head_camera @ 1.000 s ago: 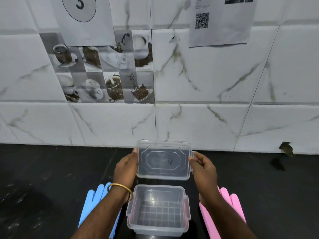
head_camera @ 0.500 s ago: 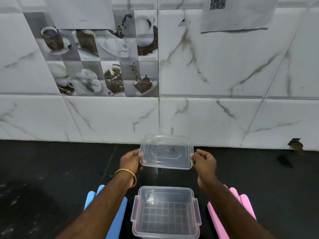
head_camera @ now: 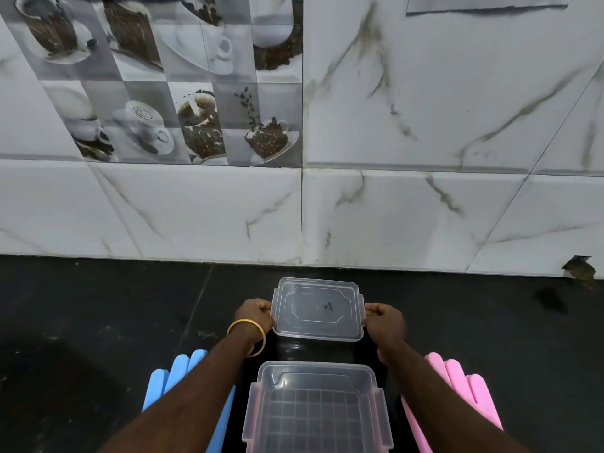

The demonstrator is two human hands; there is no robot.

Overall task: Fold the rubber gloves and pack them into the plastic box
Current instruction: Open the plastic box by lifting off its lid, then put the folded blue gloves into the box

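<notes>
A clear plastic box (head_camera: pixel 317 371) with a grid floor stands open and empty at the bottom centre of the black counter. Its clear lid (head_camera: pixel 317 309) lies almost flat just beyond the box, close to the counter. My left hand (head_camera: pixel 255 317) pinches the lid's left edge. My right hand (head_camera: pixel 385 320) pinches its right edge. A blue rubber glove (head_camera: pixel 178 376) lies flat left of the box, partly under my left forearm. A pink rubber glove (head_camera: pixel 457 384) lies flat right of the box, partly under my right forearm.
The black counter (head_camera: pixel 98 322) runs back to a white marble-tiled wall (head_camera: pixel 425 207) just behind the lid. A small brown scrap (head_camera: pixel 578 268) sits at the wall's foot on the far right.
Both hands carried the lid away from me and lowered it from a tilted, raised pose to nearly flat beyond the box. The camera tipped downward.
</notes>
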